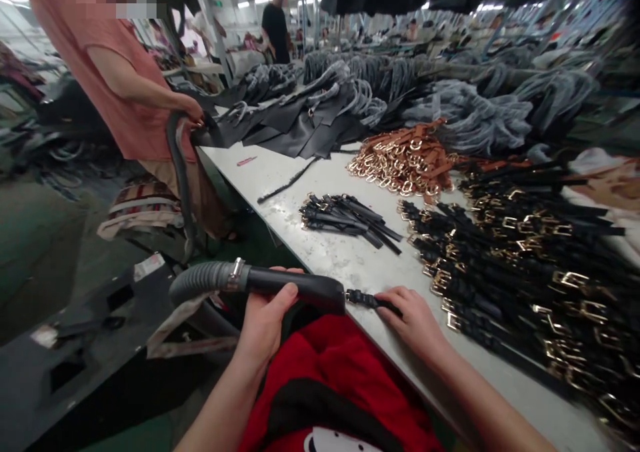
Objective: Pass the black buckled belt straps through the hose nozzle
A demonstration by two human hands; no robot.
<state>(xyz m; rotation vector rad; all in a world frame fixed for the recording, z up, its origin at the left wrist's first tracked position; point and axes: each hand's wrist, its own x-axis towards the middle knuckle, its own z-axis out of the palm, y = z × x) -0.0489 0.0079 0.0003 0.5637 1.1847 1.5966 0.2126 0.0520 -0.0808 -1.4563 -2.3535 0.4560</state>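
1. The left hand (267,319) is wrapped tight around the black nozzle (300,285) of a grey hose (200,280).
2. The right hand (413,319) pins a small black strap (367,299) down with its fingers, right at the edge of the table (350,259).
3. The strap's end touches the nozzle's mouth. If the fingers slip, I think the strap could get pulled inside the hose.
4. The strap lies so close to the edge that a bump could knock it to the floor.
5. The big pile of buckled straps (525,252) sits near the right arm. An elbow could drag some off.
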